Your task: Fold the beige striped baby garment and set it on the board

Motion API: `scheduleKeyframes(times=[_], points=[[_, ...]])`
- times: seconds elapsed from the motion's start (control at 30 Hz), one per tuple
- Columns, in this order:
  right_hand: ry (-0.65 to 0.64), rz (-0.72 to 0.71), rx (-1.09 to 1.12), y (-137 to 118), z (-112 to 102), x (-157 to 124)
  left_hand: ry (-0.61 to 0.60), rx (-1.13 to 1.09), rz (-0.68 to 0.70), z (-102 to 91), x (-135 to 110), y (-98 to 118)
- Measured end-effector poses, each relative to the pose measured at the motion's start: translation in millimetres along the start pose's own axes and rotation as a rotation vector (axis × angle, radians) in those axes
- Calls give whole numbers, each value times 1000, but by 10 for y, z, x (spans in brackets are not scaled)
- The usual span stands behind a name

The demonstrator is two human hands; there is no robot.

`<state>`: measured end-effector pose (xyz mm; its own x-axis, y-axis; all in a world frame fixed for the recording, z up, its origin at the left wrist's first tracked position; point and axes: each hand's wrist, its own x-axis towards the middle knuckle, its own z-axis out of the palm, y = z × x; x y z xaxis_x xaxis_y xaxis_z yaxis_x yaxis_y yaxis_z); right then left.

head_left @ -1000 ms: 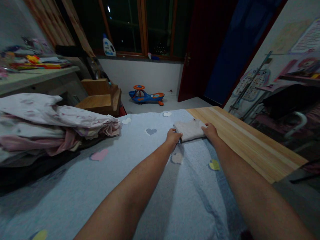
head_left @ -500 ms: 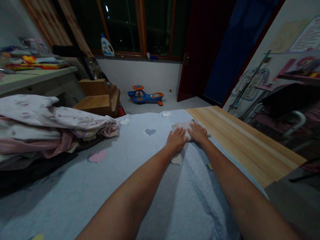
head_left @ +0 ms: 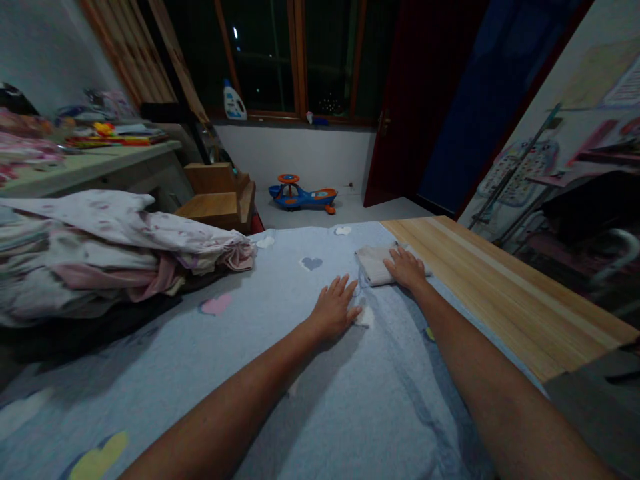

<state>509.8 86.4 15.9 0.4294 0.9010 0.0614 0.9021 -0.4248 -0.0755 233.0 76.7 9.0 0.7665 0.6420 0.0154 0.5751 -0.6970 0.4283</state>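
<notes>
A small folded pale cloth lies near the far right edge of the blue blanket, which is patterned with hearts and clouds. My right hand rests flat over the cloth's right part, its fingers spread and pointing away from me. Nearer to me and to the left of the cloth is my left hand. It is open above the blanket, fingers apart, with nothing in it. I cannot tell whether it touches the blanket.
A heap of clothes lies along the left side. Bare wooden board runs along the right edge. Beyond the far edge are a blue and orange ride-on toy and a wooden chair-like piece. A cluttered counter stands at left.
My left hand has come off the folded cloth and moved left and toward me. My right hand stays on the cloth. The view has turned slightly left.
</notes>
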Motion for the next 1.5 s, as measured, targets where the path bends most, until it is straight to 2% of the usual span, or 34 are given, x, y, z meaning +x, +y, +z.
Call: scheduleKeyframes(times=[0.1, 0.2, 0.3, 0.37, 0.47, 0.57, 0.63, 0.77, 0.83, 0.9, 0.97, 1.03, 1.23, 1.33, 1.43, 1.5], points=[[-23, 11, -1, -11, -13, 9, -89, 117, -55, -101, -591, -273], [-26, 21, 3, -14, -33, 9, -114, 222, -133, -193, -1129, -562], [-26, 16, 28, -12, -75, 5, -90, 281, -235, -255, -1528, -804], [-31, 43, 52, -43, -125, -7, -68, 304, -287, -261, -1700, -926], [61, 115, 86, -235, -219, -64, -16, 326, -317, -214, -1829, -1050], [200, 45, 160, -675, -267, -200, 61, 341, -296, -136, -1857, -1111], [188, -56, 218, -1080, -229, -350, 112, 345, -275, -96, -1856, -1129], [54, -248, 293, -1877, 9, -736, 162, 334, -242, -68, -1861, -1148], [0, -295, 295, -2130, 138, -887, 177, 327, -231, -68, -1869, -1158], [-9, -294, 278, -2219, 210, -941, 189, 318, -224, -67, -1878, -1168], [30, -232, 248, -2132, 198, -877, 192, 306, -224, -64, -1886, -1177], [93, -140, 223, -1888, 104, -718, 193, 296, -221, -61, -1893, -1181], [331, 209, 188, -737, -291, -201, 181, 291, -229, -83, -1894, -1159], [255, 448, 178, -229, -346, -62, 167, 296, -237, -92, -1889, -1151], [151, 539, 279, 126, -320, 45, 175, 302, -229, -83, -1891, -1163], [120, 527, 356, 270, -302, 106, 186, 308, -222, -71, -1895, -1176]])
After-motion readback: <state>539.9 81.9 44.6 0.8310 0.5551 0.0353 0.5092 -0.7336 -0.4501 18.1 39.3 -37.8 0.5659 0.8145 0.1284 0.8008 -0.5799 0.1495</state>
